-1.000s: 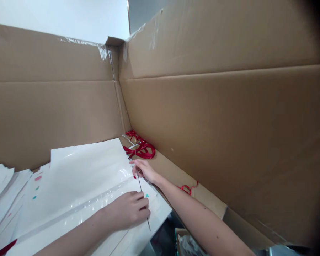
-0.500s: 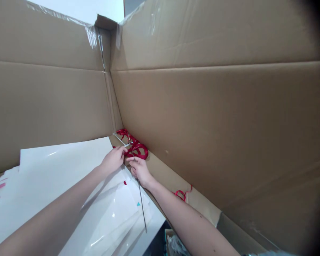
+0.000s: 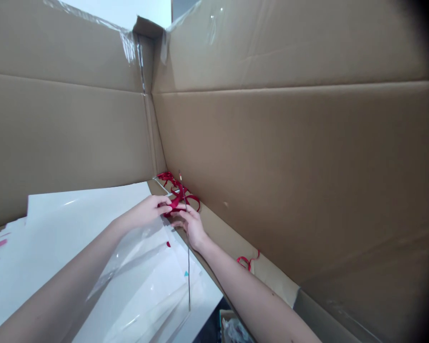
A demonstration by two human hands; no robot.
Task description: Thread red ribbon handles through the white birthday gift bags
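Note:
My left hand (image 3: 153, 210) pinches a strand of red ribbon (image 3: 177, 202) between thumb and fingers near the far corner of the cardboard surface. Close beside it, my right hand (image 3: 194, 227) has a long thin dark rod (image 3: 189, 281) held among its fingers. The rod stands nearly upright in the view, its upper end against the ribbon pile and cardboard wall, its lower end over the white sheets. Some right fingertips reach to the ribbon, and others are partly spread and slightly blurred. The rest of the red ribbon lies tangled in loops behind both hands.
Tall cardboard walls (image 3: 289, 157) meet at the corner. Large white sheets (image 3: 86, 219) and clear plastic film (image 3: 143, 305) lie under my left arm. A smaller red ribbon curl (image 3: 243, 262) rests right of my right forearm. Below is a box holding a clear plastic bag (image 3: 236, 331).
The rod has swung more upright and its upper end has risen. My left hand now pulls the ribbon closer, and the right hand has shifted slightly right.

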